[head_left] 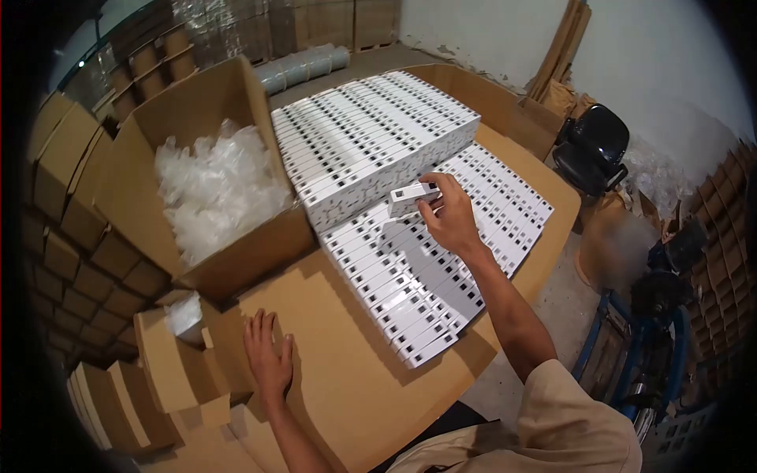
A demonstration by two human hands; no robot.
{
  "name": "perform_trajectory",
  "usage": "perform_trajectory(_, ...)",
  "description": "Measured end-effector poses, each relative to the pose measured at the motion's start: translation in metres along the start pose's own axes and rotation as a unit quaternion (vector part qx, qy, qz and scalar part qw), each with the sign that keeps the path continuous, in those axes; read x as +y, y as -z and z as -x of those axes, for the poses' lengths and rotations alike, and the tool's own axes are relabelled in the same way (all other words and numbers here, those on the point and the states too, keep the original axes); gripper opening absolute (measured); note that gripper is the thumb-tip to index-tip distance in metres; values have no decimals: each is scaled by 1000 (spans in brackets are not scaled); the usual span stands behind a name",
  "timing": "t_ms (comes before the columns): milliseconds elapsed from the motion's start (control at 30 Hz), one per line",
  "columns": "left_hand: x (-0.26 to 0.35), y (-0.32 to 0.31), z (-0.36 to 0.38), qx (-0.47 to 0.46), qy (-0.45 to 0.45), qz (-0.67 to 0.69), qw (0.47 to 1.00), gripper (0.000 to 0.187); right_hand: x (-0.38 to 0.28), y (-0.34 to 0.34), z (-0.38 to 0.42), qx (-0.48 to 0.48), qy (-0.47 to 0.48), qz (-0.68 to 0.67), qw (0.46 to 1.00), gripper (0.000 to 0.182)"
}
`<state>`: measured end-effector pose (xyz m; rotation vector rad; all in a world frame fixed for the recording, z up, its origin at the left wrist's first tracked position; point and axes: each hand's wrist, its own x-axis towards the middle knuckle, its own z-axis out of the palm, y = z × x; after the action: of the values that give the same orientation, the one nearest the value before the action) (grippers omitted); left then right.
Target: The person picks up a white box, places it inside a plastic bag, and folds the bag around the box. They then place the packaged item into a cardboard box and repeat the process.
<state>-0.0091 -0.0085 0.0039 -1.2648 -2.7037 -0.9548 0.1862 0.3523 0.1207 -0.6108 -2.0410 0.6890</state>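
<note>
Between the thumb and fingers of my right hand [451, 217] is a small white box [406, 199] with dark square marks, held above the lower layer of white boxes [426, 276]. Behind it rises a taller stack of the same white boxes [371, 134], in tight rows. My left hand [268, 359] lies flat on the brown cardboard-covered table [339, 347], fingers spread, with nothing in it. It is beside a small open carton [177, 359] that has a white plastic bag in it.
A big open carton [244, 256] full of clear plastic bags [221, 185] stands at the left. Stacked brown boxes [79, 292] line the far left. Beyond the table's right edge are a black chair [595, 146] and a blue metal frame [607, 339].
</note>
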Motion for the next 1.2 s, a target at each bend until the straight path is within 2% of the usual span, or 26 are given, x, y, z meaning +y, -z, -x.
perform_trajectory(167, -8, 0, -2, 18, 11, 48, 999, 39, -56, -48, 24, -39, -6, -23, 999, 36)
perform_trajectory(200, -8, 0, -2, 48, -2, 55, 997, 35, -66, -57, 28, -49, -8, -28, 998, 35)
perform_trajectory(300, -2, 7, -7, 52, 37, 178, 982, 32, -93, -84, 41, -69, -7, -55, 996, 37)
perform_trajectory(400, 6, 12, -11, 83, 56, 214, 972, 30, -121, -105, 54, -82, 7, -69, 994, 38)
perform_trajectory(500, 17, 20, -14, 78, 121, 314, 938, 29, -147, -125, 72, -109, 6, -73, 991, 39)
perform_trajectory(667, 3, 7, -16, 116, 107, 481, 862, 38, -155, -170, 113, -122, 43, -67, 989, 42)
perform_trajectory(767, -6, 5, -16, 113, 116, 489, 857, 37, -146, -188, 128, -123, 61, -110, 984, 41)
perform_trajectory(800, -7, 6, -16, 111, 127, 492, 854, 37, -141, -190, 129, -110, 103, -102, 983, 43)
perform_trajectory(900, -11, 6, -17, 129, 138, 483, 855, 32, -138, -197, 137, -111, 51, -197, 973, 38)
perform_trajectory(1000, -11, 6, -19, 137, 125, 515, 837, 32, -117, -213, 150, -106, -56, -313, 942, 28)
perform_trajectory(1100, -13, 2, -17, 131, 127, 513, 839, 37, -103, -222, 153, -93, -75, -311, 943, 20)
perform_trajectory(1200, -13, -9, -18, 159, 118, 516, 834, 43, -97, -222, 151, -115, -128, -361, 917, 23)
